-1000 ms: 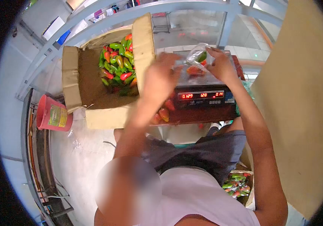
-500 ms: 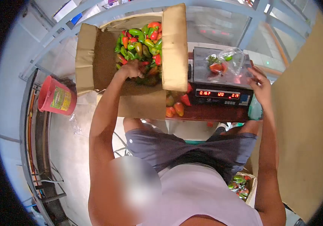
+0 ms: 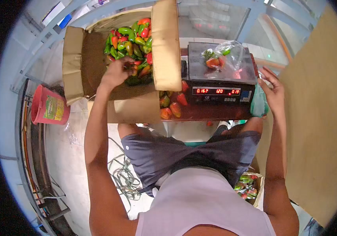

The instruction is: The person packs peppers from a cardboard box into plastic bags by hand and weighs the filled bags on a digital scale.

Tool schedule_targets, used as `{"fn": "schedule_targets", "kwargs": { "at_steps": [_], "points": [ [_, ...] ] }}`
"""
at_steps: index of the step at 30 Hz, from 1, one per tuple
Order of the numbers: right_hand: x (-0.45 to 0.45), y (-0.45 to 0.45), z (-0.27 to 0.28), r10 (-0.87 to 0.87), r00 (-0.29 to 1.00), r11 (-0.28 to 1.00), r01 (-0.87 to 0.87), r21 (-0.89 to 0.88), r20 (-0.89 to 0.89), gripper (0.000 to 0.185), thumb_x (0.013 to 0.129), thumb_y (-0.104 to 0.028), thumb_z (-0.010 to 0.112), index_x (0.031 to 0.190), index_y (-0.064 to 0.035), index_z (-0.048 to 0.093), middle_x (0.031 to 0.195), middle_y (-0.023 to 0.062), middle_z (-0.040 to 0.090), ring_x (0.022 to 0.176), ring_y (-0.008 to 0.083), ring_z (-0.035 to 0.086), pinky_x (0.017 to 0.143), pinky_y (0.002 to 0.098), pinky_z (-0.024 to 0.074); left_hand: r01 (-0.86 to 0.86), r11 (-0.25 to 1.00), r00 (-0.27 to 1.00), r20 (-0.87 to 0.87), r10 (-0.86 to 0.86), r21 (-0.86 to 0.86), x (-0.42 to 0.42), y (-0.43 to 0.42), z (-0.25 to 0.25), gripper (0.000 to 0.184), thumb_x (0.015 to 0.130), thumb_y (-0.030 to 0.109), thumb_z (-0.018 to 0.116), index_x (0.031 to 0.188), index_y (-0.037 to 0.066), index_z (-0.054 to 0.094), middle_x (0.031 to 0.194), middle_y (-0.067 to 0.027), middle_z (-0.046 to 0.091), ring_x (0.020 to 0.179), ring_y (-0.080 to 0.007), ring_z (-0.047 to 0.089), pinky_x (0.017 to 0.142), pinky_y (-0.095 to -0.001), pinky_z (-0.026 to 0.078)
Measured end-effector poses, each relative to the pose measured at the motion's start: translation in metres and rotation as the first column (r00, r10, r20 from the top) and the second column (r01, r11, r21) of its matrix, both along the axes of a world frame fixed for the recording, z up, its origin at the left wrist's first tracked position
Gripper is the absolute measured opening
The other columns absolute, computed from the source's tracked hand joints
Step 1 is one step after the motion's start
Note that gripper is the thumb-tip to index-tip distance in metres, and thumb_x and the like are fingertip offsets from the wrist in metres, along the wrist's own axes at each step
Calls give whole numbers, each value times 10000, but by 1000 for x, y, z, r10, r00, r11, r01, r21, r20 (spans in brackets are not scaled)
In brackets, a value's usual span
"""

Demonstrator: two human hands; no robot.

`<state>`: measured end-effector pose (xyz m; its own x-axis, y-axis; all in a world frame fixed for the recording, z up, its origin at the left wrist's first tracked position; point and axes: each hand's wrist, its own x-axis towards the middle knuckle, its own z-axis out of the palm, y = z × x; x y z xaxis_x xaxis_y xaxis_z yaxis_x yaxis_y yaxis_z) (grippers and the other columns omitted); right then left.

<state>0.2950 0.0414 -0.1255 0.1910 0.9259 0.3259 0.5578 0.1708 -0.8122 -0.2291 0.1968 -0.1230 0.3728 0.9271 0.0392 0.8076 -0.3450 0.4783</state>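
My left hand [image 3: 116, 73] is over the loose red and green peppers [image 3: 131, 41] in an open cardboard box [image 3: 92, 59]. Its fingers are curled, with their tips in shadow beside the peppers, so what they hold is hidden. My right hand [image 3: 272, 88] has its fingers stretched and apart at the right edge of a black digital scale [image 3: 219, 87]. On the scale's plate lies a clear plastic bag [image 3: 231, 57] with a few red and green peppers [image 3: 214, 62] in it. Red digits read 0.162, 1.20 and 0.19.
Several loose peppers [image 3: 171, 108] lie between box and scale. Green plastic bags [image 3: 259, 102] hang by the table's right edge. A red bucket [image 3: 50, 105] stands left, a coiled cord [image 3: 125, 179] lies on the floor, and a basket of bagged peppers [image 3: 249, 187] sits below right.
My left hand has risen and pulled back slightly from deeper among the peppers. My right hand stays by the scale. The whole view has shifted, so the box and scale appear further left.
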Motion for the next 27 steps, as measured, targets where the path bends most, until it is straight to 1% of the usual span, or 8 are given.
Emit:
{"fn": "schedule_targets", "kwargs": {
  "at_steps": [2, 6, 10, 12, 14, 19, 25, 27],
  "points": [
    [-8, 13, 1, 23, 999, 1000, -23, 18, 30, 372, 885, -97, 688, 1255, -118, 666, 1396, 145, 533, 1229, 216, 534, 998, 337, 446, -21, 991, 990, 139, 3, 129, -5, -12, 14, 359, 795, -8, 674, 1150, -18, 622, 1015, -178, 686, 912, -199, 681, 811, -316, 520],
    [-5, 62, -30, 85, 981, 992, -100, 80, 176, 362, 883, -114, 688, 1245, -123, 675, 1419, 154, 521, 1341, 251, 456, 1051, 338, 400, -37, 995, 845, 530, 78, -88, 1, -30, 43, 325, 836, -77, 627, 1149, 10, 638, 981, -35, 656, 935, -124, 653, 772, -243, 496],
    [-12, 94, -59, 93, 963, 996, -95, -4, 255, 379, 869, -146, 702, 1246, -117, 672, 1344, 177, 589, 1337, 240, 471, 1048, 311, 391, -32, 999, 912, 409, 25, 12, 15, -34, 53, 312, 828, -80, 639, 1130, -2, 633, 954, -41, 661, 895, -96, 635, 776, -238, 494],
    [-26, 104, -60, 82, 994, 988, -72, -134, 71, 382, 868, -126, 694, 1249, -115, 668, 1318, 180, 608, 1278, 209, 521, 1013, 284, 411, -14, 999, 905, 424, 29, -38, 15, -26, 33, 293, 825, -74, 655, 1109, -6, 636, 941, -41, 664, 862, -81, 621, 766, -236, 494],
    [-23, 118, -71, 90, 990, 993, -82, -82, 106, 473, 837, -72, 692, 1303, -120, 627, 1347, 181, 591, 981, 132, 632, 881, 259, 471, -43, 990, 899, 427, 96, -132, 20, -24, 21, 278, 818, -62, 679, 1089, -9, 642, 933, -40, 667, 835, -78, 608, 755, -239, 495],
    [-30, 125, -15, 75, 983, 995, -86, 58, 168, 637, 770, -9, 690, 1382, -123, 551, 1390, 151, 564, 749, 130, 588, 773, 296, 498, -48, 994, 892, 452, -4, 103, 29, -28, 26, 293, 801, -21, 703, 1089, -4, 653, 927, -37, 669, 763, -84, 588, 697, -259, 491],
    [-44, 134, 13, 189, 920, 980, -198, -9, 344, 700, 733, -27, 713, 1395, -171, 539, 1365, 136, 587, 625, 164, 523, 653, 321, 484, -157, 988, 974, 165, 153, 8, 11, -23, 10, 301, 789, 34, 729, 1082, 9, 665, 928, -35, 678, 780, -97, 580, 718, -264, 488],
    [-42, 125, 16, 217, 927, 974, -228, 1, 306, 706, 730, -35, 719, 1397, -176, 537, 1342, 136, 603, 620, 158, 498, 627, 313, 470, -88, 996, 945, 318, 78, 16, -6, -14, -22, 323, 775, 26, 740, 1089, 9, 665, 914, -53, 692, 809, -109, 601, 753, -273, 500]
  ]
}}
